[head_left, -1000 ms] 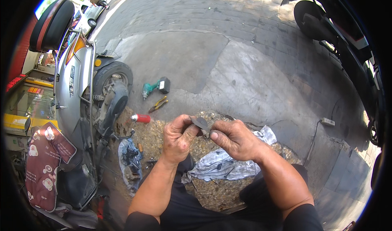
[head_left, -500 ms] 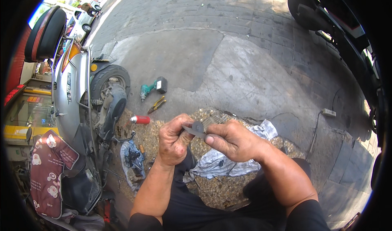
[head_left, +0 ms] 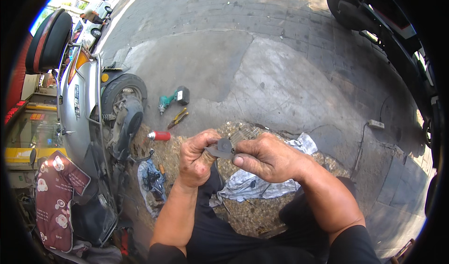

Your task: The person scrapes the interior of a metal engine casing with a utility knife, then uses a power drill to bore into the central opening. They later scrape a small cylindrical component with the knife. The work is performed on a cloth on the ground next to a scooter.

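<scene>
In front of my knees both my hands are closed and almost meet around a small dark round part (head_left: 224,145) with a flat face. My left hand (head_left: 197,159) grips it from the left, its fingers curled behind it. A thin grey strip (head_left: 219,153), bent like stiff paper, lies across the part's near side. My right hand (head_left: 262,156) pinches the strip's right end between thumb and forefinger. The fingers hide the part's back, so its exact kind cannot be made out.
A silver scooter (head_left: 84,110) stands at left. Nearby lie a green cordless power tool (head_left: 169,101), yellow-handled pliers (head_left: 177,118), a red spray can (head_left: 160,136) and a blue-grey cloth bearing dark parts (head_left: 150,177). A pale rag (head_left: 257,185) lies beneath my hands.
The round part and the strip have tilted slightly, so more of the part's flat face shows. Both hands keep their grip and have barely moved.
</scene>
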Tool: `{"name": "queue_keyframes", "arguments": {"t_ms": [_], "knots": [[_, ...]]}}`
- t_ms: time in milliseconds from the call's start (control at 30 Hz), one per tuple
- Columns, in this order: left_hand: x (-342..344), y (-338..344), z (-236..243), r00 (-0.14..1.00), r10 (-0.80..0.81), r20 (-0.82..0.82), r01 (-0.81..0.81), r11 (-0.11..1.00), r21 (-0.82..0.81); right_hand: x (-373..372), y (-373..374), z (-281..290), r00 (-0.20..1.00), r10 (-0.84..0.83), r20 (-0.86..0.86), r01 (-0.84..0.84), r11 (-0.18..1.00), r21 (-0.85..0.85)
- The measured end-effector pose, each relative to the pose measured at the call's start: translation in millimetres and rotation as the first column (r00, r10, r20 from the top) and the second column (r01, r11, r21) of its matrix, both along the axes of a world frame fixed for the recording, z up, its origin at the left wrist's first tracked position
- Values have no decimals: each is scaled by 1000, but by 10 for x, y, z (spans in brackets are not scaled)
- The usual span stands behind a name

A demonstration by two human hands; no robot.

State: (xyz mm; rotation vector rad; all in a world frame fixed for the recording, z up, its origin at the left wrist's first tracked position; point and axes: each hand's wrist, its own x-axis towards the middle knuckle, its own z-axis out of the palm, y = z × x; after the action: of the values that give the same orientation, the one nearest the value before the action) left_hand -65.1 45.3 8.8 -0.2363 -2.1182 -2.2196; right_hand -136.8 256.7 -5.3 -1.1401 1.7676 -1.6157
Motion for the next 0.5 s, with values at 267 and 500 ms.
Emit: {"name": "queue_keyframes", "arguments": {"t_ms": [267, 500], "knots": [[-10, 60, 13, 985, 140, 105, -146, 988, 44, -65, 39, -93, 976, -217, 29, 216, 975, 46], [-83, 2, 11, 999, -28, -28, 24, 991, -131, -3, 27, -94, 997, -63, -40, 64, 997, 33]]}}
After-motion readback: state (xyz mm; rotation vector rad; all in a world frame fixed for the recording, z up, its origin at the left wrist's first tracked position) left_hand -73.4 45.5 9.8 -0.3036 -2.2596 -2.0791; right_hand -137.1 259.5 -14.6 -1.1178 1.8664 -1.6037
